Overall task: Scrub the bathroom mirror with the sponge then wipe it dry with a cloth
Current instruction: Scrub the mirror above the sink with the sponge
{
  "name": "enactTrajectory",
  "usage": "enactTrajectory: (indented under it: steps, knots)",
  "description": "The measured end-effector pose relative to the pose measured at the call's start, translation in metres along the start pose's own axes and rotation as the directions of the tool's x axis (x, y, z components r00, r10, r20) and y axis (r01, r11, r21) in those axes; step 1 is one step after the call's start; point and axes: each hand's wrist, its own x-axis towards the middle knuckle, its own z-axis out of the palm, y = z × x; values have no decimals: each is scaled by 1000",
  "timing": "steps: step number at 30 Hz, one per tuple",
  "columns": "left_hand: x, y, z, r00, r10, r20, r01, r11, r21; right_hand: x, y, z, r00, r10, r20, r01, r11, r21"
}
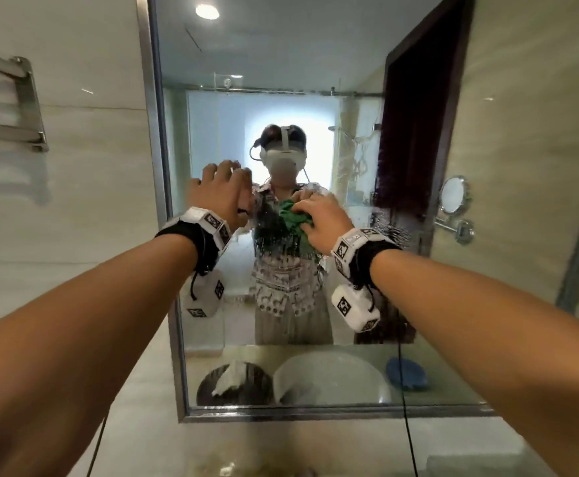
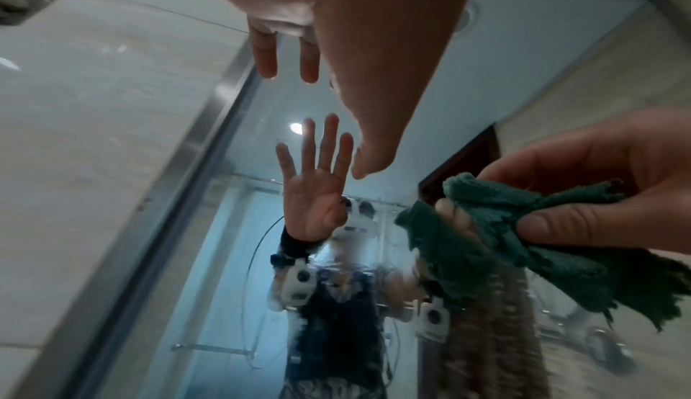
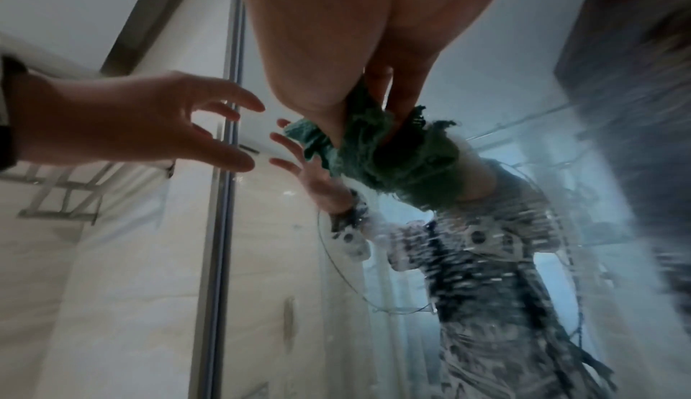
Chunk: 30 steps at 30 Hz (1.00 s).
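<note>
My right hand (image 1: 322, 220) pinches a bunched green cloth (image 1: 293, 218), thumb underneath and fingers curled over the top, and holds it up at the mirror (image 1: 350, 80), roughly at its middle; whether the cloth presses on the glass I cannot tell. My left hand (image 1: 221, 191) is spread and holds nothing, its fingertips (image 2: 308, 74) at or just off the glass left of the cloth, near the mirror's left frame (image 1: 159, 166).

The cloth looks soft, light and floppy, with loose corners hanging below my grip (image 2: 617, 293). I judge it wipes better as a flat pad under my palm than pinched like this. The glass below the cloth is streaked with drops (image 1: 274, 235), so I expect it to be slippery; being rigid and fixed to the wall, it should take firm, even pressure.
</note>
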Motion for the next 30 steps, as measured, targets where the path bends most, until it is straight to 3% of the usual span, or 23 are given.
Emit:
enactTrajectory:
  steps: [6, 16, 24, 30]
  knots:
    - [8, 99, 0, 993, 120, 4, -119, 992, -46, -68, 80, -62, 992, 116, -54, -119, 992, -39]
    - [21, 253, 12, 989, 143, -43, -145, 989, -42, -137, 239, -123, 939, 307, -155, -314, 949, -24]
    - [23, 341, 32, 992, 127, 20, -126, 992, -27, -183, 350, -151, 857, 441, -267, -446, 894, 44]
    - [23, 367, 62, 972, 28, 232, -26, 1000, -10, -186, 405, -174, 736, 516, -438, -518, 846, 126]
